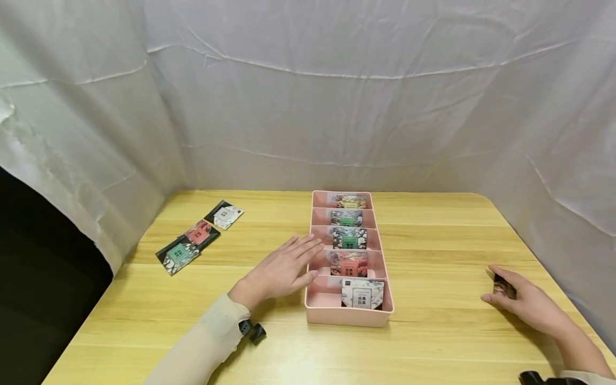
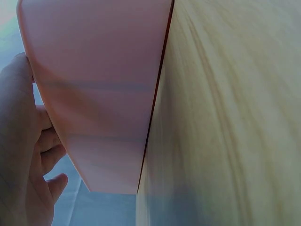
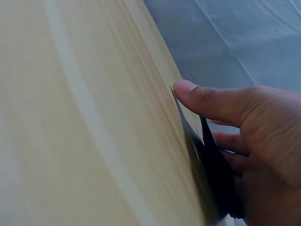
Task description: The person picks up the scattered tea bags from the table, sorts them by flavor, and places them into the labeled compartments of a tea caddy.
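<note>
A long pink divided box stands on the table with tea sachets in its compartments. Its nearest compartment holds a white tea sachet, and behind that one leans a red tea sachet. My left hand lies with extended fingers against the box's left rim; the left wrist view has the fingers along that edge. Off to the right of the box, my right hand pinches a dark tea sachet between thumb and fingers. Most of that sachet's printed face is hidden by the hand.
At the left of the wooden table lie a green-labelled sachet, a red-labelled sachet and a white-labelled sachet. Grey-white cloth hangs behind and at both sides.
</note>
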`<action>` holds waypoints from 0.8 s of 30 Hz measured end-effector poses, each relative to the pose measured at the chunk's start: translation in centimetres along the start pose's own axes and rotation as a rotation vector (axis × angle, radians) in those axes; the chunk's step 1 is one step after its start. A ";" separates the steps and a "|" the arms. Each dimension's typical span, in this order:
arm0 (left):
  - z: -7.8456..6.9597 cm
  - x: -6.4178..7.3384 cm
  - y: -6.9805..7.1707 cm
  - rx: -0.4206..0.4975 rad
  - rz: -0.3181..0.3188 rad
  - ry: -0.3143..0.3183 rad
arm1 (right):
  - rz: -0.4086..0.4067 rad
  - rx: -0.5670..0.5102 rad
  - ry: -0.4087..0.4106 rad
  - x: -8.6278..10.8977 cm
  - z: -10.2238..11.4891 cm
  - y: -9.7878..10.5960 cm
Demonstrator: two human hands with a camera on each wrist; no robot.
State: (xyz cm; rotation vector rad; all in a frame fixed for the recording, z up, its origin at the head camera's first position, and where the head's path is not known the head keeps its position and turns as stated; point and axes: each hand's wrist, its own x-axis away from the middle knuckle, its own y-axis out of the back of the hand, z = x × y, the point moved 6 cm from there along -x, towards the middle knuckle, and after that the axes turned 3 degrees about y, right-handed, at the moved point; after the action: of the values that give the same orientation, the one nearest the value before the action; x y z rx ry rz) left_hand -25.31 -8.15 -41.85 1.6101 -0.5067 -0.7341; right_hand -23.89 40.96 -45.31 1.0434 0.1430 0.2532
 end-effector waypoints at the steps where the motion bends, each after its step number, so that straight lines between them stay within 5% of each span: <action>1: 0.0 0.0 0.0 -0.002 0.000 0.000 | 0.000 0.003 -0.012 0.0 0.0 0.0; 9: 0.0 0.0 0.1 -0.003 -0.010 -0.005 | -0.039 0.010 -0.088 0.8 -1.0 1.3; 16: 0.0 0.0 0.0 -0.006 -0.003 0.002 | 0.020 0.075 -0.192 1.7 -3.2 2.5; 24: 0.0 0.0 0.0 0.001 -0.006 0.004 | 0.054 0.133 -0.216 1.9 -3.9 2.4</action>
State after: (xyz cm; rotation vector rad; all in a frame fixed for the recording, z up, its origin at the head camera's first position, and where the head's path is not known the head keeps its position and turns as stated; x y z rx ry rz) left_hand -25.27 -8.12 -41.81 1.6143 -0.4997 -0.7353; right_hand -23.36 45.87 -45.17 1.2003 -0.0645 0.1794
